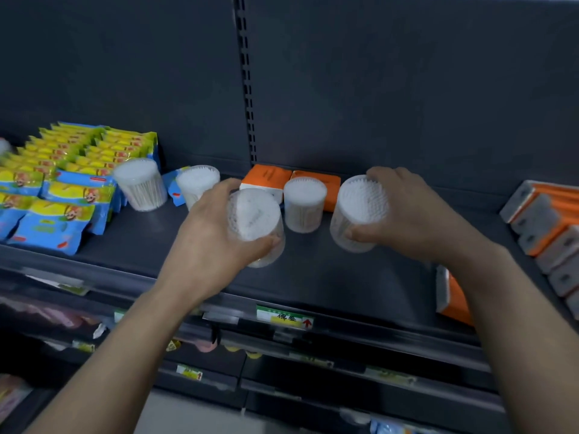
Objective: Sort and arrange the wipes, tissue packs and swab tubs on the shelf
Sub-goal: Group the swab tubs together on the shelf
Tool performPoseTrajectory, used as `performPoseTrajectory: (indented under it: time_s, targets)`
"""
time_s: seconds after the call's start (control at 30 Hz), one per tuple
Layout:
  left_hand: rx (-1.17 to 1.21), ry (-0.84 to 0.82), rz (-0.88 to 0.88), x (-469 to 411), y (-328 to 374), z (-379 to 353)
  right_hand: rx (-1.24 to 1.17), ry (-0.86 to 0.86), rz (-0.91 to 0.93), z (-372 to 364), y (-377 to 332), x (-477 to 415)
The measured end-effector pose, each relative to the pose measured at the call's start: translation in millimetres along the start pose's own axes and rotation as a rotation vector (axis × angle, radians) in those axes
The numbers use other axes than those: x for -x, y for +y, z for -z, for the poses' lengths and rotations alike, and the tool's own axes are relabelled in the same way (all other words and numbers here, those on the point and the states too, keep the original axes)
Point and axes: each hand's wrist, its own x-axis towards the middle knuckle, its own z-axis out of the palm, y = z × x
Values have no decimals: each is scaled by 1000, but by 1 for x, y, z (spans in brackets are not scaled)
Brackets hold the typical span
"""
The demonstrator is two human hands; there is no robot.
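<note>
A price label (pixel 285 317), green and yellow with black characters and a red arrow, is fixed to a dark front rail (pixel 391 335). High above the price label rises a plain dark grey back panel (pixel 407 89). It is split by a slotted upright (pixel 246 76), a little to the label's left. Below and left of the price label, on a lower rail, sits a smaller yellow label (pixel 189 372). Below and right is a blurred third label (pixel 390 375). Far to its left lie blurred pink packs (pixel 62 317). Just beneath it, leftward, are small yellow shapes (pixel 233 348), too blurred to identify. Well below is pale floor (pixel 188 415).
</note>
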Motion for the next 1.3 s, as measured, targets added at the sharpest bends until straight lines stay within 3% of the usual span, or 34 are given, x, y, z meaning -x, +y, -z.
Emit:
performPoseTrajectory:
  time_s: [0.17,0.43,0.67,1.3]
  targets:
    - [-25,71,13,-23,-2,-1,-14,83,17,8,2,-22]
    - [-57,96,19,-49,-13,-3,-7,73,48,7,4,-59]
    - [-83,-72,-18,-60,-23,-12,32,-42,-21,-2,1,-58]
    - [-14,-456,-251,-58,-75,27,41,-48,-349,-54,-81,-4]
